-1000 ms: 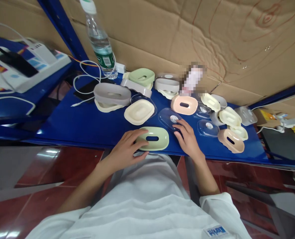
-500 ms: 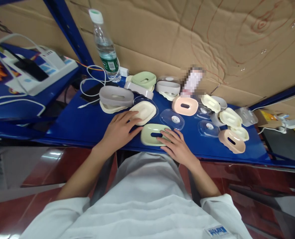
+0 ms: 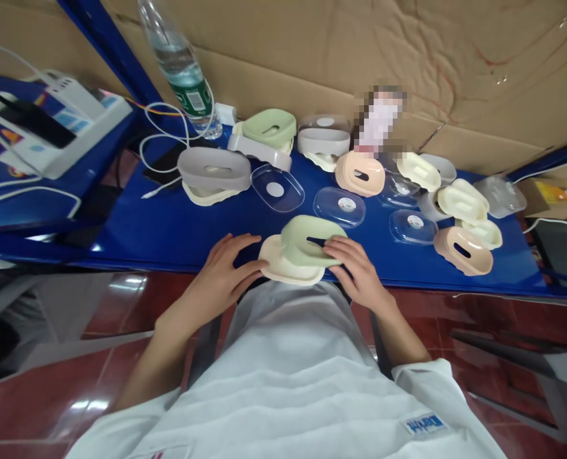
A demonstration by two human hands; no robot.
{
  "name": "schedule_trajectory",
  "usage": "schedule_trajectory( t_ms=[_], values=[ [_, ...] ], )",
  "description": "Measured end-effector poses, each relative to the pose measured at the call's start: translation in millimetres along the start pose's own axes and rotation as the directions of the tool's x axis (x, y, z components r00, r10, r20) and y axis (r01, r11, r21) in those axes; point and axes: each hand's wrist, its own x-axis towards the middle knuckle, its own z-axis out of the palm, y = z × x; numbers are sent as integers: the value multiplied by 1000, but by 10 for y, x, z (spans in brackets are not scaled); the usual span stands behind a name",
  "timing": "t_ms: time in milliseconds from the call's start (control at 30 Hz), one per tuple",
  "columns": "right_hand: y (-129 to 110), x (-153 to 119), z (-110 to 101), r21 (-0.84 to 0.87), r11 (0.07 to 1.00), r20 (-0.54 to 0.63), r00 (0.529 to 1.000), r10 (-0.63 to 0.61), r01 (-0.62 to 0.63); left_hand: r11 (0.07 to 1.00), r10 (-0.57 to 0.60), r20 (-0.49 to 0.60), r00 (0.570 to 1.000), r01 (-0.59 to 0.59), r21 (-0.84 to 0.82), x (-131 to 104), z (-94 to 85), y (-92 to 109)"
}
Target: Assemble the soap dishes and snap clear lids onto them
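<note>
My right hand (image 3: 360, 271) grips a pale green oval shell with a slot (image 3: 307, 233) by its right side, fingers at the slot and thumb below. The shell is raised and tilted, partly covering a cream oval tray (image 3: 290, 271) at the table's front edge. My left hand (image 3: 228, 264) is open at the tray's left, fingers spread, with its thumb and a fingertip at the tray's rim. Beyond them lie two clear oval lids (image 3: 278, 188) with round stickers. A grey shell (image 3: 213, 167) rests on another cream tray (image 3: 211, 195) farther left.
Green, grey and peach shells (image 3: 360, 172), cream trays (image 3: 463, 199) and clear lids stand along the back and right of the blue table (image 3: 159, 236). A water bottle (image 3: 182, 76), white cable (image 3: 156, 188) and power strip (image 3: 73, 137) are on the left. Cardboard (image 3: 283, 57) closes off the back.
The cream tray has come from beside the clear lid to the front edge. My right hand has lifted and tilted the green shell above it. The view has shifted slightly.
</note>
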Motion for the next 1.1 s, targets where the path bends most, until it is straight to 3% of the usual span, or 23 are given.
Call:
schedule_trajectory(
  t_ms=[100,233,400,567,667,767,933,1000,1100],
  values=[
    [-116,18,108,-79,997,82,997,-9,16,995,-47,-57,997,42,-87,19,167,13],
    [-216,43,200,-218,976,100,995,-2,24,987,-72,-197,978,41,-158,84,292,36],
    [-236,121,197,-262,956,156,983,-97,136,995,75,-39,996,-77,-70,152,284,37],
    [-77,218,32,-183,975,195,977,-87,124,999,39,-84,996,-41,-25,159,334,33],
    [165,249,-117,-288,957,64,997,36,-16,1000,3,-105,995,-4,-15,156,354,55],
    [401,255,-211,-372,909,-84,982,167,-187,998,-48,-87,995,45,-32,157,339,81],
    [515,226,-231,-216,941,-234,949,210,-262,978,-164,-16,986,161,-135,238,277,60],
    [513,233,-227,-198,944,-255,944,210,-263,975,-147,29,989,149,-167,314,251,25],
    [533,270,-205,-247,935,-153,963,220,-253,972,-75,95,993,94,-214,417,232,-25]
  ],
)
